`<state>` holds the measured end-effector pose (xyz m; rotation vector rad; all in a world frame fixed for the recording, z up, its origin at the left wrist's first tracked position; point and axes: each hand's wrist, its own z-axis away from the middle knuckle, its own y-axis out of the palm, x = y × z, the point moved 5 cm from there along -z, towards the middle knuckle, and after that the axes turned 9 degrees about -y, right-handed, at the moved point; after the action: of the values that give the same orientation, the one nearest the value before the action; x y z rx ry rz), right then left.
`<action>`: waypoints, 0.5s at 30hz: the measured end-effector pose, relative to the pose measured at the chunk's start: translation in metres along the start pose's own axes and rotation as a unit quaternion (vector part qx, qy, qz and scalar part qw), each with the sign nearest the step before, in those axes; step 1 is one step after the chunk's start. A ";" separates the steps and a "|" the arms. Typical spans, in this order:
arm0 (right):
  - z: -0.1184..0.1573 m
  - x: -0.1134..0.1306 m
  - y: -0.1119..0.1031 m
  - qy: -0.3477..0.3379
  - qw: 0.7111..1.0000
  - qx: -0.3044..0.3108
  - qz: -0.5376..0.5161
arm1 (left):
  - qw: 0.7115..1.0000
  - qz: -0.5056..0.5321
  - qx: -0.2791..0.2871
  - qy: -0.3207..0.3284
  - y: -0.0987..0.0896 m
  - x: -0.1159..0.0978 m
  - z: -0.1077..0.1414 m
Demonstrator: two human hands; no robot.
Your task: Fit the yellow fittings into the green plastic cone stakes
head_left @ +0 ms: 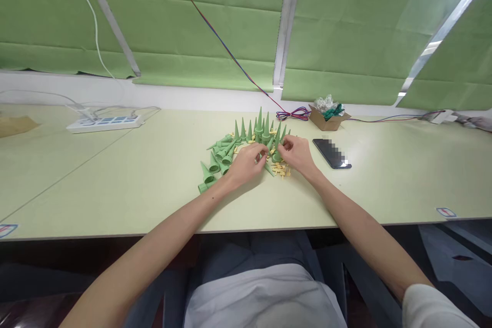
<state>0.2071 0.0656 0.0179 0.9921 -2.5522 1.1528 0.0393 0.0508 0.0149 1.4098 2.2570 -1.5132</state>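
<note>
Green plastic cones with collared bases crowd the middle of the table. Several upright cones [266, 132] stand behind my hands, and several lying cones [222, 154] are heaped to the left. My left hand [248, 163] is curled closed over the near side of the group, a lying cone [269, 168] just below its fingertips. My right hand [299, 154] pinches beside an upright cone [277, 149] at the right of the group. What either hand's fingertips hold is too small to make out. Small yellow plastic pieces [281, 170] lie under my right hand, with others among the cones.
Right of my hands lies a black phone [331, 154]. Behind it, a small cardboard box [327, 121] holds clear plastic wrap and something dark green. A coiled red-and-blue cable [294, 114] sits by the wall. A white power strip [105, 123] is at the back left.
</note>
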 end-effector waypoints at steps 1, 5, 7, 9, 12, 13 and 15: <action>0.000 -0.001 0.001 0.000 1.000 0.002 -0.002 | 1.000 -0.001 0.004 -0.002 0.000 -0.001 0.000; -0.002 -0.003 0.003 -0.001 1.000 0.015 -0.017 | 1.000 -0.003 0.012 -0.006 0.000 -0.002 0.000; -0.002 -0.003 0.004 -0.008 0.999 0.027 -0.024 | 1.000 -0.005 0.016 -0.007 0.000 -0.003 0.000; -0.001 -0.002 0.005 -0.016 0.999 0.039 -0.025 | 1.000 -0.008 0.020 -0.007 0.000 -0.003 0.000; 0.000 -0.001 0.006 -0.031 0.998 0.057 -0.028 | 1.000 -0.014 0.025 -0.011 0.001 -0.002 -0.001; 0.000 0.000 0.007 -0.035 0.997 0.062 -0.031 | 0.999 -0.014 0.027 -0.012 0.001 -0.002 -0.001; 0.000 0.001 0.008 -0.040 0.996 0.073 -0.033 | 0.999 -0.014 0.030 -0.013 0.001 -0.002 -0.001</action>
<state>0.2018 0.0692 0.0138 1.1685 -2.5047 1.3223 0.0415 0.0501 0.0157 1.3708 2.2441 -1.6117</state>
